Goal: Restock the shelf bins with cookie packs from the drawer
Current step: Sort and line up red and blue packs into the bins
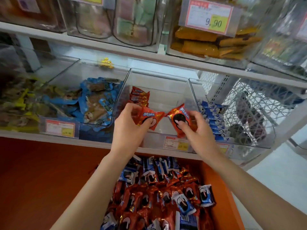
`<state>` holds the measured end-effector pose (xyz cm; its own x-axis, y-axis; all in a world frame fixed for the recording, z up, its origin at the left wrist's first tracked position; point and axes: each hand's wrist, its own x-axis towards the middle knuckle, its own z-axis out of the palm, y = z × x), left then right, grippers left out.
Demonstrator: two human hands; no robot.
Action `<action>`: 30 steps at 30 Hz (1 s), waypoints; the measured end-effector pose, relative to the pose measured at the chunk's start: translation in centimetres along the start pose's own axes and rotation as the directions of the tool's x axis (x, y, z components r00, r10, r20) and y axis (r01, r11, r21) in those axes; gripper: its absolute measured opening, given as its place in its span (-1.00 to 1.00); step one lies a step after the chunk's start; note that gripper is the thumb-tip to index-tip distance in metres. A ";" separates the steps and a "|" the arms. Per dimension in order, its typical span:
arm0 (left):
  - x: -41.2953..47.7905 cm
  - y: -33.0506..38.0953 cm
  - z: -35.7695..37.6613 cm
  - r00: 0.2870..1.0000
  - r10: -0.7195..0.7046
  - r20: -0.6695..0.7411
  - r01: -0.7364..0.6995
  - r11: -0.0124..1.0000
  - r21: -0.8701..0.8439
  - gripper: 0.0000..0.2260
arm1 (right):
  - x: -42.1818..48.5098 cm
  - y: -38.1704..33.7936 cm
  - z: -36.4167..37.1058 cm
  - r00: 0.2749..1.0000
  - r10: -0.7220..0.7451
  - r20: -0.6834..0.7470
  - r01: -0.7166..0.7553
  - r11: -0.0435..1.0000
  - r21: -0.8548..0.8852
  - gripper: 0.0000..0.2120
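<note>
Pinching packs (pixel 149 115): left hand (pixel 131 130), right hand (pixel 197 132)

White shelf boards run across the rack, one (pixel 132 53) well above the fingers (pixel 131 110) and another (pixel 25 136) below and to their left. Right of the fingers stands a white slotted post (pixel 221 90), with a white wire mesh panel (pixel 259 103) beside it. Down to the right lies pale floor (pixel 274 173), and down to the left a flat orange panel (pixel 41 180). The light is bright and even.
</note>
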<state>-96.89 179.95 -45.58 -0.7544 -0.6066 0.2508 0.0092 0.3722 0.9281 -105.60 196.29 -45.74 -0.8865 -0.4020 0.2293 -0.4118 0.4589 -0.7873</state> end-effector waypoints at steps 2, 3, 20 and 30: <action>0.5 -0.1 -0.3 0.999 0.003 -0.033 -0.004 1.000 -0.022 -0.71 | 2.6 -0.4 1.2 0.999 -0.034 -0.019 0.032 0.998 -0.053 -0.67; 0.7 -0.1 -0.4 0.999 0.000 -0.048 -0.002 0.999 -0.040 -0.70 | 4.2 -0.3 1.9 0.999 -0.043 -0.021 0.042 0.997 -0.068 -0.69; 3.5 -1.1 -2.4 0.990 -0.003 -0.138 -0.012 0.994 -0.105 -0.73 | 19.6 5.6 8.8 0.985 0.094 0.141 0.014 0.785 -0.620 -0.57; 4.0 -1.5 -2.8 0.987 -0.034 -0.157 0.012 0.990 -0.140 -0.73 | 22.0 5.7 10.9 0.972 -0.051 0.229 0.221 0.523 -0.823 -0.62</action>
<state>-98.05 174.96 -45.23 -0.6415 -0.7220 0.2594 0.0924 0.2629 0.9604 -125.21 181.44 -51.43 -0.7924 -0.5956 0.1315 -0.5854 0.8032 0.1100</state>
